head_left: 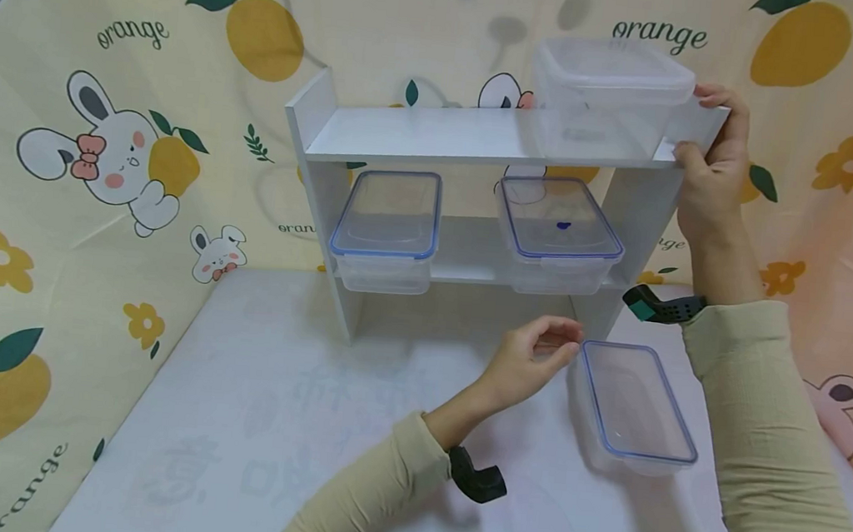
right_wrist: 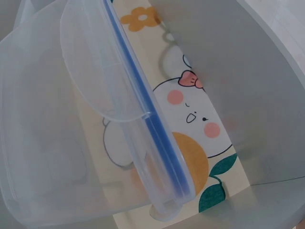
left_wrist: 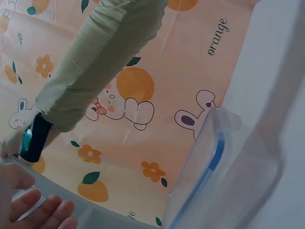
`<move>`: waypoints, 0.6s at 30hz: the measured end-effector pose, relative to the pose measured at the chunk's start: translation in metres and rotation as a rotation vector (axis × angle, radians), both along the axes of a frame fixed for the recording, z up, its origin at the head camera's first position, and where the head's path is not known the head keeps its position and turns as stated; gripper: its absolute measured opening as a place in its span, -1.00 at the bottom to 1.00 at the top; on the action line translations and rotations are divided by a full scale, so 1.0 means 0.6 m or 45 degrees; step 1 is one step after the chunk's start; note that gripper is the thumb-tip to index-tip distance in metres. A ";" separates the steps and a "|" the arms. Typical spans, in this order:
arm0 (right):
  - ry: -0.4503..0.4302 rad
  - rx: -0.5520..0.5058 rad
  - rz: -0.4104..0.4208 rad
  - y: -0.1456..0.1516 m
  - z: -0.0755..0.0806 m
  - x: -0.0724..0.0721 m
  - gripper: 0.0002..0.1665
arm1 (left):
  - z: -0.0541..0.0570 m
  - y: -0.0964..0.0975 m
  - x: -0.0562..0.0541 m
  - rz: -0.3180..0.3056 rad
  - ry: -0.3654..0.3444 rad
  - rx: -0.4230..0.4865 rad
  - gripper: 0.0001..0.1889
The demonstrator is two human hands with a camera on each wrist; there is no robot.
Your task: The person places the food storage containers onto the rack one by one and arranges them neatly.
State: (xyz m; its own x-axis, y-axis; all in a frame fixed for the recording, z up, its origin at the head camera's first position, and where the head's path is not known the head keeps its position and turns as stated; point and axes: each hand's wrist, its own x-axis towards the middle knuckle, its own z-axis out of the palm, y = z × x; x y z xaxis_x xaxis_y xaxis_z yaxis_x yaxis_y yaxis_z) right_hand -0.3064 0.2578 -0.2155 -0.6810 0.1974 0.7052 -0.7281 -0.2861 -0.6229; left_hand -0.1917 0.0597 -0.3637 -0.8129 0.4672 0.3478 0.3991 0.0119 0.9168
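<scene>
My right hand [head_left: 716, 168] grips the raised right end of the white shelf rack [head_left: 414, 136], thumb in front and fingers over the panel. Right beside those fingers, a clear lidded plastic container [head_left: 608, 105] stands on the top board. My left hand [head_left: 527, 362] is low in front of the rack, fingers loosely bent, holding nothing. Its fingertips are right at the corner of a clear container with a blue-sealed lid [head_left: 637, 408] on the table. In the left wrist view, the left fingers [left_wrist: 45, 210] show at the lower left.
Two more blue-sealed containers sit on the middle board, one at the left [head_left: 388, 221] and one at the right [head_left: 560, 235], their fronts jutting past its edge. The rack stands on a white table [head_left: 234, 418]. A patterned cloth [head_left: 125, 276] hangs behind and at the sides.
</scene>
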 end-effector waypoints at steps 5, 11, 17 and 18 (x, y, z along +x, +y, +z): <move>-0.003 -0.012 0.002 0.001 -0.001 0.000 -0.44 | -0.017 0.008 -0.002 0.038 -0.061 -0.006 -0.70; 0.004 -0.017 0.010 0.001 -0.001 -0.001 -0.45 | -0.041 0.019 -0.007 0.066 -0.140 0.040 -0.70; 0.002 -0.033 0.013 0.000 -0.001 -0.002 -0.45 | -0.068 0.033 -0.012 0.135 -0.268 0.044 -0.70; 0.001 -0.036 0.015 0.000 -0.001 -0.002 -0.45 | -0.072 0.035 -0.012 0.143 -0.296 0.043 -0.70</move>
State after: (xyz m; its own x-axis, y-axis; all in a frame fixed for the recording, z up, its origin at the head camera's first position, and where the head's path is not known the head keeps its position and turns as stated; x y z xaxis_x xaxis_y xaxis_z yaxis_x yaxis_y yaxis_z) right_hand -0.3077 0.2578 -0.2160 -0.6830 0.2090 0.6999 -0.7248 -0.3122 -0.6141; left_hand -0.1991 0.0805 -0.4068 -0.9189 0.3608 0.1592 0.1754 0.0122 0.9844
